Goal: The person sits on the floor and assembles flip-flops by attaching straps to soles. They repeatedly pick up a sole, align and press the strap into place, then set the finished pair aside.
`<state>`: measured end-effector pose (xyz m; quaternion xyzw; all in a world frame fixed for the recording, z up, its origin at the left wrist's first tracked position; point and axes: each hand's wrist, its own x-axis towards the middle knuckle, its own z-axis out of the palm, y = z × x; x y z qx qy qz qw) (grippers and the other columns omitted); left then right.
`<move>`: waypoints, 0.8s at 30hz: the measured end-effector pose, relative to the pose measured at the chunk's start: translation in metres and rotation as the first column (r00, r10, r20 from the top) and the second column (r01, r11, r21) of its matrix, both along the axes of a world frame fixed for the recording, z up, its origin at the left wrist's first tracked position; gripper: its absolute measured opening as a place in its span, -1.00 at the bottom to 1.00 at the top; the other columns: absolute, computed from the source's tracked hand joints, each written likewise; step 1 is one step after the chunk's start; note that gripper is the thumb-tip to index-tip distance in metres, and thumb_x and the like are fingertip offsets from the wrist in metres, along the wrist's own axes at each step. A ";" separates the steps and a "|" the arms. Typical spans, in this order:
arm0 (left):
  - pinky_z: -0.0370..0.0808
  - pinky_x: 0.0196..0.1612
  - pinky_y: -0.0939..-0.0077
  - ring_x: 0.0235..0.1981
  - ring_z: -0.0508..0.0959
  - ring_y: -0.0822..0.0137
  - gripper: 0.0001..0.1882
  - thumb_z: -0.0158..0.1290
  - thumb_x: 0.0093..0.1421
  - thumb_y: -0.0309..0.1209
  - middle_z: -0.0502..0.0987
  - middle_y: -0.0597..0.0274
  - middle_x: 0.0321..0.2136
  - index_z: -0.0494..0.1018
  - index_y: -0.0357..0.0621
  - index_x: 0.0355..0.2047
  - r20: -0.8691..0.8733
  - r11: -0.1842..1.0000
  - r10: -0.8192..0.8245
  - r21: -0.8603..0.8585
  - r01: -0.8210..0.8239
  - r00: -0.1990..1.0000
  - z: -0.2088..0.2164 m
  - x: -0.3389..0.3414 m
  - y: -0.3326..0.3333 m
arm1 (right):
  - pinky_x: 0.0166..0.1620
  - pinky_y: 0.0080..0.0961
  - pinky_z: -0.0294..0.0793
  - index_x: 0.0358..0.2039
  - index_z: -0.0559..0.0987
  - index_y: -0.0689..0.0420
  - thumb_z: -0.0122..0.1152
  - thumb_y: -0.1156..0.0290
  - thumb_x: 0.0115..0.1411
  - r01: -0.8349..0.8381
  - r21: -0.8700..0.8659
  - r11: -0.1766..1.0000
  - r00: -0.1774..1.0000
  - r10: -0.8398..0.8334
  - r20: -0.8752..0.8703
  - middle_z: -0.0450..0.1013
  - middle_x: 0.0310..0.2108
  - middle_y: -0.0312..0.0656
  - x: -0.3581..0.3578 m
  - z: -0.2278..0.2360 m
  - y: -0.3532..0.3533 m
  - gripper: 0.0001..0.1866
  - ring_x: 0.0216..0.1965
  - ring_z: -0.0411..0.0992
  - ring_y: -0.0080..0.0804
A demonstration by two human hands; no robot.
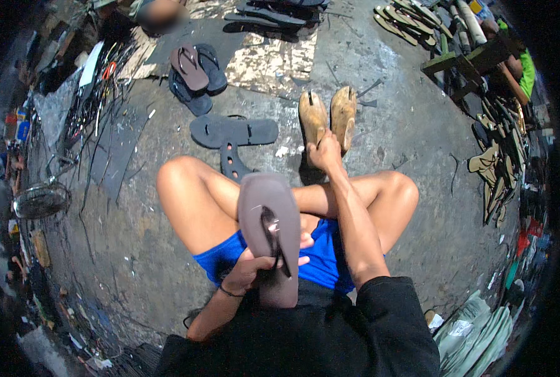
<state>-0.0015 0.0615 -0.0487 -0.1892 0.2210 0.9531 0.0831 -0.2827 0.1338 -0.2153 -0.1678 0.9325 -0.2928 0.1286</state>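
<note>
In my left hand (252, 271) is a brown flip-flop (255, 198) with a dark strap, held up over my lap. The fingers close round its side near the strap. My right hand (328, 152) reaches forward to the floor and grips the near end of a wooden shoe last (312, 116), which has a slit at its toe. Beside it, to the right, lies a second wooden last (344, 113). Left of them are a flat black sole (261, 131) and a dark strip with holes (231, 162), partly hidden behind my raised flip-flop.
A brown flip-flop (189, 68) rests on dark ones (212, 70) at front left. Black soles (274, 17) lie far ahead by a worn, patchy sheet (274, 63). Sandals (490, 173) pile up at right, near a wooden bench (468, 66) and a person in green (527, 78). A fan (41, 200) stands left.
</note>
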 end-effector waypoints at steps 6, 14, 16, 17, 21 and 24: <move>0.55 0.07 0.12 0.12 0.49 0.06 -0.32 0.06 0.32 -0.27 0.30 -0.14 0.22 0.08 -0.41 0.28 -0.107 0.981 0.019 -0.191 -0.039 0.994 -0.023 -0.019 -0.012 | 0.01 -0.39 0.50 0.09 0.44 0.32 0.20 0.31 0.21 0.505 -0.639 0.581 0.726 0.114 0.678 0.53 -0.08 -0.09 0.016 0.074 0.037 -0.51 -0.09 0.52 -0.32; 0.58 -0.04 0.38 -0.12 0.60 0.25 -0.22 -0.03 0.31 0.10 0.42 0.04 0.13 0.16 -0.29 0.28 0.002 0.896 0.375 -0.257 -0.362 0.927 -0.063 -0.032 -0.052 | 0.07 -0.27 0.51 0.20 0.31 0.38 0.25 0.26 0.11 0.725 -0.565 0.394 0.286 0.574 0.767 0.45 0.06 0.03 0.144 0.205 0.117 -0.29 0.03 0.49 -0.17; 0.54 0.01 0.38 -0.07 0.56 0.27 -0.18 -0.11 0.32 0.17 0.41 0.05 0.13 0.16 -0.31 0.29 -0.170 0.867 0.337 -0.328 -0.376 0.926 -0.057 -0.044 -0.063 | 0.13 -0.32 0.44 0.21 0.29 0.41 0.29 0.26 0.08 0.638 -0.545 0.544 0.198 0.569 0.798 0.44 0.08 0.01 0.157 0.221 0.125 -0.25 0.06 0.46 -0.21; 0.51 0.05 0.37 0.00 0.51 0.25 -0.19 -0.19 0.34 0.18 0.37 0.07 0.18 0.15 -0.29 0.30 -0.236 0.851 0.331 -0.344 -0.397 0.914 -0.049 -0.047 -0.064 | 0.17 -0.35 0.40 0.22 0.29 0.41 0.31 0.26 0.09 0.527 -0.533 0.662 0.234 0.490 0.840 0.43 0.09 0.00 0.159 0.224 0.128 -0.24 0.08 0.44 -0.23; 0.47 0.11 0.24 0.04 0.48 0.13 -0.18 -0.39 0.38 0.21 0.34 -0.01 0.20 0.14 -0.29 0.30 -0.161 0.849 0.466 -0.198 -0.491 0.870 -0.044 -0.042 -0.052 | 0.16 -0.34 0.39 0.22 0.26 0.45 0.33 0.34 0.15 -0.297 -0.480 0.825 0.759 0.509 0.406 0.41 0.07 0.18 0.175 0.252 0.094 -0.28 0.10 0.44 -0.06; 0.39 0.19 0.15 0.13 0.42 0.03 -0.11 -0.49 0.34 0.29 0.30 -0.12 0.23 0.13 -0.29 0.30 -0.150 0.872 0.488 0.134 -0.472 0.860 -0.072 -0.017 -0.046 | 0.10 -0.27 0.46 0.22 0.24 0.44 0.33 0.34 0.13 -0.436 -0.407 0.803 0.833 0.531 0.155 0.38 0.07 0.28 0.194 0.244 0.079 -0.26 0.06 0.45 0.10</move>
